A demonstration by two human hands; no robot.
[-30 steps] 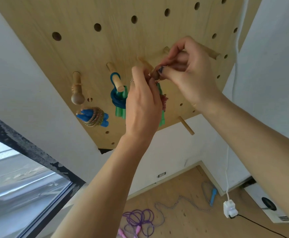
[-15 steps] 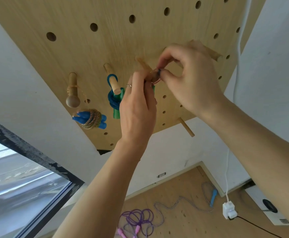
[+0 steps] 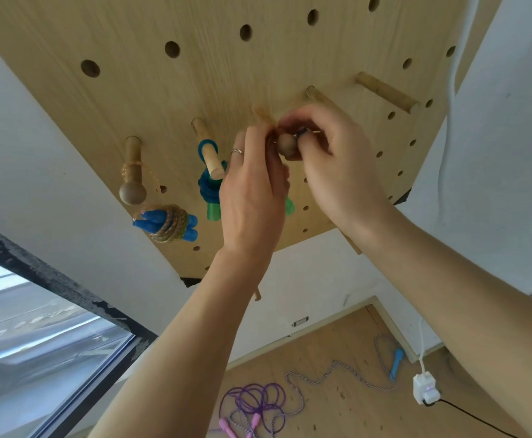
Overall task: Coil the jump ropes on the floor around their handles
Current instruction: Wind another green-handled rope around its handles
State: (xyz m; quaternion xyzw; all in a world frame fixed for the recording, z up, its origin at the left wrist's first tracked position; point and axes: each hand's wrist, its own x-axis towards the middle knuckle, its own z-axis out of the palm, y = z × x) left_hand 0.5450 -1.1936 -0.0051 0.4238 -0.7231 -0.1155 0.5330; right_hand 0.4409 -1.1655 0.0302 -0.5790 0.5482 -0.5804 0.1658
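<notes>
A wooden pegboard (image 3: 195, 74) fills the wall behind both raised hands, and coiled ropes with blue handles (image 3: 165, 224) and green handles (image 3: 213, 197) hang left of the left hand (image 3: 252, 197). Left hand and right hand (image 3: 334, 159) meet at a round-knobbed peg (image 3: 287, 143), fingers pinching something too hidden to name. On the floor (image 3: 337, 358) below lie a purple rope (image 3: 255, 399) and a speckled rope (image 3: 337, 374), uncoiled.

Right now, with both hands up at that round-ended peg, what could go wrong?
1. Both hands, left hand and right hand, crowd the knobbed peg; the loop could miss the knob, and the green-handled rope might drop.
2. The purple rope and the striped rope lie loose on the floor, so stepping back could mean tripping.
</notes>
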